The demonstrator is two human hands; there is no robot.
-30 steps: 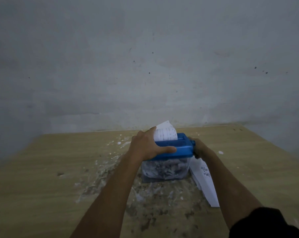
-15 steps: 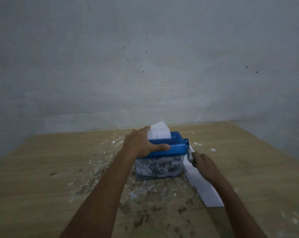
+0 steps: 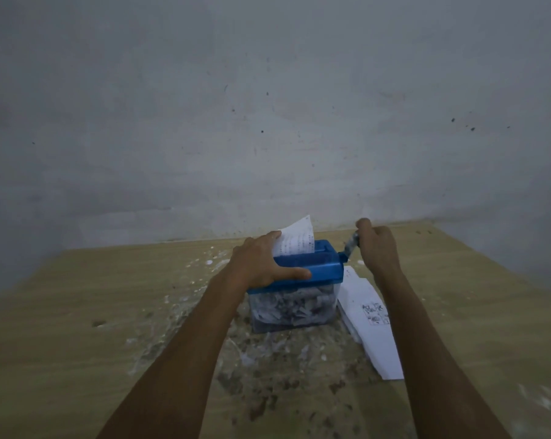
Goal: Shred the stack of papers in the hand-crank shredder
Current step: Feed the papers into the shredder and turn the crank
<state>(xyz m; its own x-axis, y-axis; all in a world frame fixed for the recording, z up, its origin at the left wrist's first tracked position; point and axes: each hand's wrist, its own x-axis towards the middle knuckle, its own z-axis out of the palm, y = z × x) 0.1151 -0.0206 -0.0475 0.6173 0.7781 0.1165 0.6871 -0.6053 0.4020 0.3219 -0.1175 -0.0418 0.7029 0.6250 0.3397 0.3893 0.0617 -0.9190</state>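
A small blue hand-crank shredder [image 3: 323,272] stands mid-table on a clear bin [image 3: 294,312] full of paper shreds. A printed sheet [image 3: 297,240] sticks up from its top slot. My left hand [image 3: 261,264] grips the shredder's blue top, thumb along its front face. At the shredder's right side, my right hand [image 3: 378,248] grips the crank handle [image 3: 351,245], which points up and away. A stack of white papers [image 3: 367,321] lies flat on the table just right of the bin, partly under my right forearm.
The wooden table [image 3: 77,343] carries scattered white shreds and dark stains [image 3: 267,369] around and in front of the shredder. A grey wall [image 3: 267,122] closes off the table's far edge.
My right hand has swung the crank from low beside the bin up to the top of its turn. The sheet stands a little lower in the slot. My left hand has stayed put.
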